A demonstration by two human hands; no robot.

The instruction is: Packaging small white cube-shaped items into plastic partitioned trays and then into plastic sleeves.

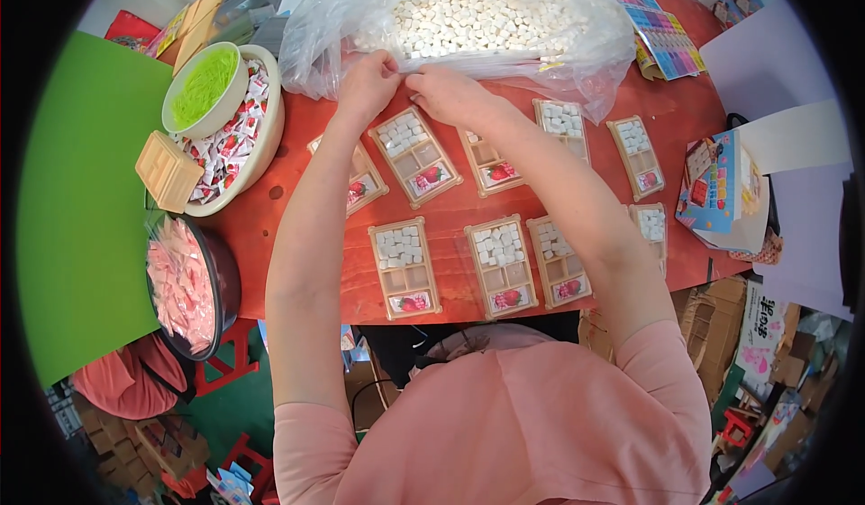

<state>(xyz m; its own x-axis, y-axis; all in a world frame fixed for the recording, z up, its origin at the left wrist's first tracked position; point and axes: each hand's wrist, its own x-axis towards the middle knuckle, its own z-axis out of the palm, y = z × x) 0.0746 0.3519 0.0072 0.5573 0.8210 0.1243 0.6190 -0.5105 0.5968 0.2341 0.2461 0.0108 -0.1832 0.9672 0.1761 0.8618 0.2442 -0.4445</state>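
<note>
A large clear plastic bag point(315, 50) full of small white cubes point(487, 18) lies across the far side of the table. At its near edge my left hand point(368, 89) is closed, fingertips pinching the plastic. Just to the right, my right hand point(443, 96) is bent inward with its fingers together on the same edge. Right below the hands sits a beige compartment tray point(414, 156) with white cubes, a small strawberry-print packet and bare compartments. Several similar trays, such as the front one point(405, 267), stand in two rows. My forearms partly cover some of them.
On the left, a bowl of green shreds point(204, 89) rests over a cream basin point(277, 136) of wrapped packets. An upturned beige tray point(168, 172) leans there. Below is a black tub point(225, 275) of pink packets. A printed box point(712, 181) stands at the right edge of the red table point(261, 275).
</note>
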